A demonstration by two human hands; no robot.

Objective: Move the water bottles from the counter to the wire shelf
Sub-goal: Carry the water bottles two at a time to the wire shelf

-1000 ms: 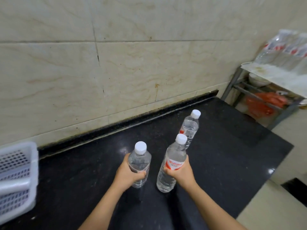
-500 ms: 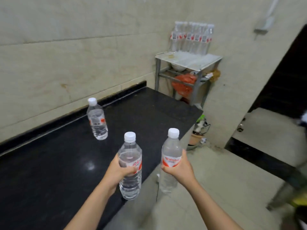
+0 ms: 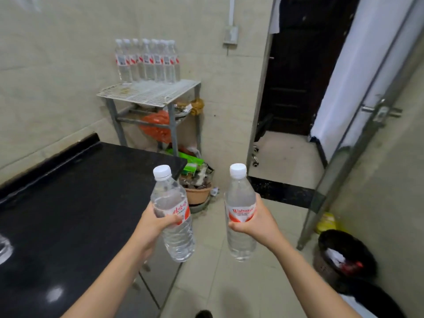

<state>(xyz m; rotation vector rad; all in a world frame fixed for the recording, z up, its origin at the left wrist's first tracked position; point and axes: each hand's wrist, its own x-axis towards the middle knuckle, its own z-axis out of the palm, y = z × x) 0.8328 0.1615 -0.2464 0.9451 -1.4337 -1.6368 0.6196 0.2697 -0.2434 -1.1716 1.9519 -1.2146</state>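
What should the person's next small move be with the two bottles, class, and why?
Probably step toward the white wire shelf: the left hand and right hand each hold a clear plastic water bottle upright, the shelf stands ahead beyond the black counter, with free space before its row of bottles.

A: Legible text? Right hand (image 3: 257, 222) bottle (image 3: 240, 203): red-and-white label, red Latin lettering, roughly "Wahaha"; the smaller lines under it are unreadable.

B: Left hand (image 3: 151, 226) bottle (image 3: 171, 203): label shows red script characters, not decipherable. Row of bottles (image 3: 148, 60) on the wire shelf (image 3: 149, 94): red-and-white labels, print too small to read.
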